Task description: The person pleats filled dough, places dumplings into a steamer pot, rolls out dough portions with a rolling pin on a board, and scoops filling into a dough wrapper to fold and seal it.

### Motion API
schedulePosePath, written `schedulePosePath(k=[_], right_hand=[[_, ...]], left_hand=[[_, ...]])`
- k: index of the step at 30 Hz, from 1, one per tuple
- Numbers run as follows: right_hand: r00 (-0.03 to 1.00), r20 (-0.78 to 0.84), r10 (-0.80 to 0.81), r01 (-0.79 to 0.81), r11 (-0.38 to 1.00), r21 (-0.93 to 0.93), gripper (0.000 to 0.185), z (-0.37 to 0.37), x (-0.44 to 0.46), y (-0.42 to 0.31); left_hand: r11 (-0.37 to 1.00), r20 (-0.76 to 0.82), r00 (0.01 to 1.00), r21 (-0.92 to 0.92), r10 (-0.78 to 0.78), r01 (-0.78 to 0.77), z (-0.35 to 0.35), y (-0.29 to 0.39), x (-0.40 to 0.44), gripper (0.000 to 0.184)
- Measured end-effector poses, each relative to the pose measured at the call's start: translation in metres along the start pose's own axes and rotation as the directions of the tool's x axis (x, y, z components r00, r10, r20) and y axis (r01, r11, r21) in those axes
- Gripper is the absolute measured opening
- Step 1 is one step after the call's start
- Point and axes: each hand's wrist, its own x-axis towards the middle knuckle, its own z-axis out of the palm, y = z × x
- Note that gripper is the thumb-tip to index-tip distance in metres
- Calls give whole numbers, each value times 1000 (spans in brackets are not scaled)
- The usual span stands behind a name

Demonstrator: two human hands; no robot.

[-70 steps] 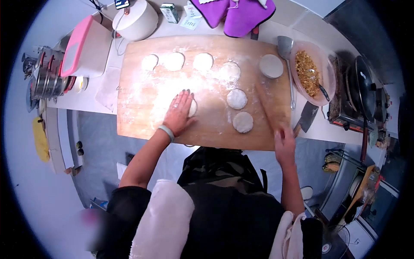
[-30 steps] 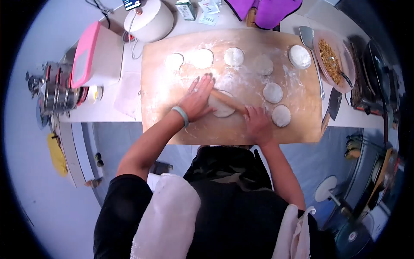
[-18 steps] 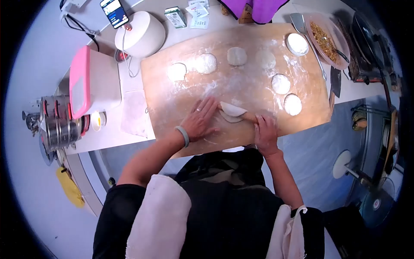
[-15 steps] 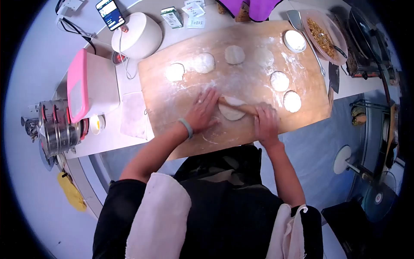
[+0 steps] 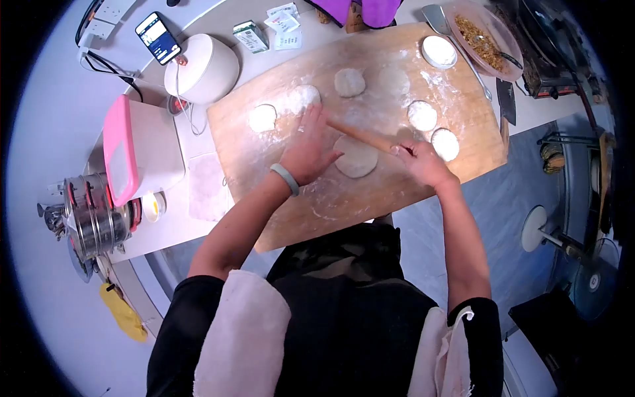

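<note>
My right hand (image 5: 426, 164) is closed around the right end of a wooden rolling pin (image 5: 362, 134). The pin slants across the upper edge of a flat dough round (image 5: 357, 159) on the floured wooden board (image 5: 291, 212). Beside the pin's left end is my left hand (image 5: 309, 151), slightly blurred, its thumb spread away from stretched fingers. Those fingertips reach the lower edge of another floured dough round (image 5: 305, 97); whether they touch it I cannot tell. Several more rounds lie on the board, among them a dough round (image 5: 350, 83) at the back and a dough round (image 5: 262, 118) at the left.
A white bowl (image 5: 439, 51) sits at the board's back right, beside a long-handled spatula (image 5: 461, 56) and a bowl of chopped filling (image 5: 479, 40). A knife (image 5: 507, 100) lies at the right edge. Leftward are a pink-lidded bin (image 5: 152, 149), a phone (image 5: 158, 38) and a steamer pot (image 5: 99, 215).
My left hand has moved up and off the pin, toward the back dough round. My right hand has lifted its grip, and the pin has shifted toward the upper edge of the round.
</note>
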Motion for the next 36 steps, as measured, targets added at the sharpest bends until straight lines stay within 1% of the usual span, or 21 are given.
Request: schedulePosePath(k=[2, 5, 8, 9, 11, 12, 13, 16, 17, 20, 23, 26, 29, 32, 35, 36], right_hand=[[997, 55, 48, -54, 992, 116, 28, -4, 4, 7], [992, -99, -80, 92, 988, 126, 34, 4, -12, 9], [935, -233, -269, 230, 956, -181, 24, 38, -26, 16], [888, -248, -388, 320, 907, -275, 28, 50, -25, 24], [868, -257, -425, 320, 874, -366, 30, 61, -29, 16], [857, -262, -445, 318, 855, -410, 31, 67, -32, 12], [808, -336, -483, 299, 829, -473, 30, 77, -37, 14], [765, -404, -502, 322, 840, -435, 32, 97, -59, 8], [746, -419, -517, 348, 840, -416, 36, 106, -65, 8], [742, -434, -511, 285, 826, -486, 36, 121, -76, 4], [757, -428, -494, 247, 822, -513, 36, 131, -82, 1], [752, -424, -504, 248, 813, -527, 36, 130, -88, -5], [771, -431, -469, 254, 847, -467, 35, 133, -91, -2], [806, -438, -397, 232, 894, -383, 33, 119, -85, 0], [763, -401, -507, 334, 840, -427, 32, 85, -77, -2], [783, -339, -521, 357, 824, -440, 32, 75, -73, 2]], left_hand=[[995, -51, 998, -95, -37, 32, -9, 3, -7, 89], [992, -137, 989, -122, -49, 32, -12, 0, -26, 88], [1000, -31, 999, 21, 21, -20, -2, -1, -35, 86], [997, 15, 999, 62, 46, -47, 5, -4, -32, 86], [985, 117, 989, 139, 88, -104, 18, -11, -26, 87], [984, 124, 988, 144, 90, -108, 21, -13, -30, 88], [982, 128, 987, 149, 93, -112, 22, -12, -34, 88], [976, 171, 979, 165, 114, -143, 21, -14, -57, 90], [972, 191, 973, 170, 126, -159, 20, -16, -67, 91], [973, 209, 972, 184, 103, -143, 24, -17, -89, 91], [980, 227, 971, 162, 79, -117, 29, -22, -96, 91], [977, 231, 969, 170, 87, -128, 31, -25, -99, 89], [975, 227, 966, 158, 119, -157, 29, -29, -104, 89], [982, 188, 980, 164, 61, -93, 24, -21, -102, 87], [982, 62, 996, 173, 64, -73, 10, -4, -88, 86], [984, 89, 995, 169, 40, -55, 9, 2, -87, 86]])
